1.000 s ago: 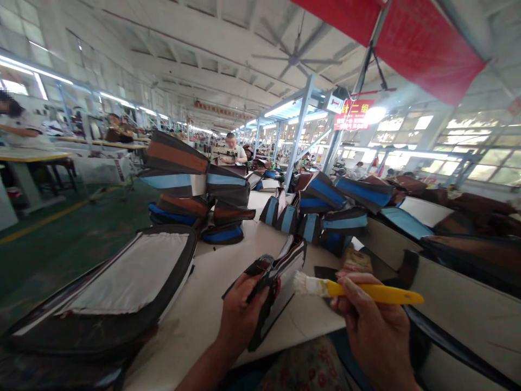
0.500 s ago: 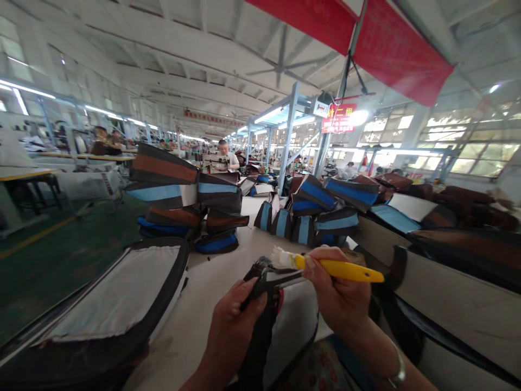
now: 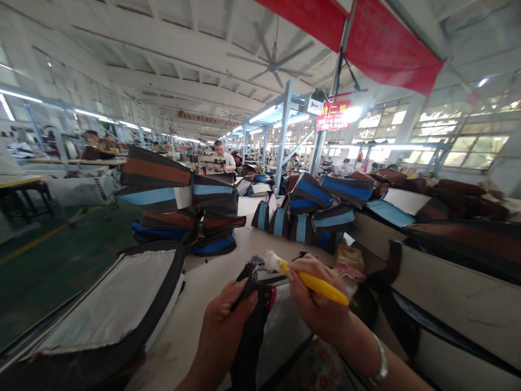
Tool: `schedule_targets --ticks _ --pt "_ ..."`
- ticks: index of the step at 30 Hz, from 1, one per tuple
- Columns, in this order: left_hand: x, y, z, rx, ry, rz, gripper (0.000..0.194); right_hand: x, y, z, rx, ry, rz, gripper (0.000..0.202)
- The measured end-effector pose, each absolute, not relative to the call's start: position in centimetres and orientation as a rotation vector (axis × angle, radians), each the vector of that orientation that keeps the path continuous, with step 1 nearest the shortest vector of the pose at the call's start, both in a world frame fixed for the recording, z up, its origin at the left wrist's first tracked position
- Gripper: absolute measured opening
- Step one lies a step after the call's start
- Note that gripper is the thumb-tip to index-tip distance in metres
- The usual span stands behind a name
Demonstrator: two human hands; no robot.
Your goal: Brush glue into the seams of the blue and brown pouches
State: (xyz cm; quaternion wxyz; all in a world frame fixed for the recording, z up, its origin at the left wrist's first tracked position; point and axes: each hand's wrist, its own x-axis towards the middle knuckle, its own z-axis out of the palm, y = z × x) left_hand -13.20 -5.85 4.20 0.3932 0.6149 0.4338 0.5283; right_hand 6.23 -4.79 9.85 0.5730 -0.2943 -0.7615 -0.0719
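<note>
Lying open at the far left, a grey-lined bag panel [image 3: 109, 304] covers the near end of the white worktable [image 3: 211, 271]. Next along, the left hand [image 3: 222, 326] pinches the black edge of a bag piece [image 3: 260, 326] between thumb and curled fingers, holding it up over the table. Beside it, the right hand [image 3: 317, 304] is closed around a yellow-handled brush [image 3: 305, 277], its white bristles touching the piece's top edge. Behind them, striped bags [image 3: 183, 206] sit stacked.

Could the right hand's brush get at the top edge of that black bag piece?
Probably yes: the right hand holds the yellow-handled brush with its bristles close beside the black fabric bag piece, pinched by the left hand; nothing lies between.
</note>
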Motion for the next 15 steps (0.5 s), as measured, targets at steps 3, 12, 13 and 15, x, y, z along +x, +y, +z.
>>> schedule_targets --ticks 3,12,13,15 --pt "-14.6 -4.5 5.0 1.721 1.088 1.326 0.025 7.7 -5.5 10.5 -0.738 -1.456 0.062 0.005" --pt "-18.4 7.9 4.4 2.065 1.484 1.247 0.029 12.8 -9.7 10.9 -0.775 -0.861 0.480 0.018" --pt "-18.4 9.1 3.7 2.028 1.544 1.255 0.029 13.1 -9.9 10.5 -0.781 -0.832 0.538 0.019" --pt "-18.2 10.8 2.1 1.950 1.670 1.255 0.031 13.6 -10.0 9.4 -0.807 -0.786 0.669 0.017"
